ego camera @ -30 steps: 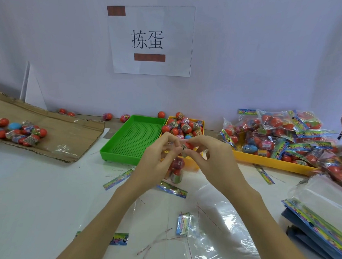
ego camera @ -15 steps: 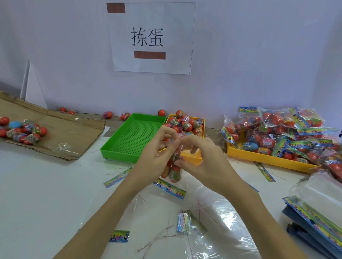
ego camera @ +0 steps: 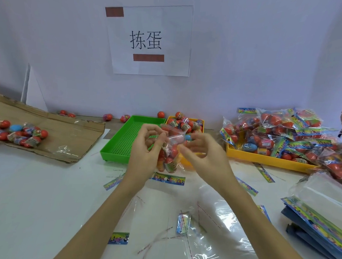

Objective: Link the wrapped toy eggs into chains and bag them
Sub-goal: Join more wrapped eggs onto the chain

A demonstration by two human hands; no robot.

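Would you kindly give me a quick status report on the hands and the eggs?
Left hand and right hand both pinching the clear bag, held above the table. Chain of eggs hangs inside. Nothing in the way.

A white paper sign [ego camera: 151,39] with two black characters and two brown tape strips hung on the pale wall [ego camera: 259,54], well above the hands. A torn sheet of brown cardboard [ego camera: 66,137] lay far to the left of them. An empty green tray [ego camera: 130,139] sat just behind the hands. Small colourful paper labels [ego camera: 168,178] lay scattered on the white table [ego camera: 33,201] below and near them. A dark blue stack [ego camera: 307,233] rested at the far right.
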